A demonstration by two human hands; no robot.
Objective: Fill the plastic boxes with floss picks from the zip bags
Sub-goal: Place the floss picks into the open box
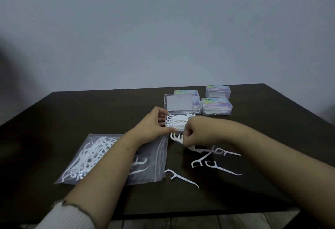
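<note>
An open clear plastic box point(178, 104) with its lid raised sits mid-table, its tray piled with white floss picks point(176, 122). My left hand point(155, 124) holds the tray's left side, thumb along its near edge. My right hand point(193, 132) is curled just in front of the box and pinches several floss picks point(176, 137) by their handles. A clear zip bag point(101, 158) with many picks lies at the left, partly under my left forearm. Several loose picks point(215, 165) lie scattered on the table to the right of the bag.
Three closed labelled plastic boxes stand behind: one behind the open lid point(194, 94), one at the right point(216, 106), one farther back point(217, 91). The dark table point(72, 112) ends at a near edge above a tiled floor. A plain wall rises behind.
</note>
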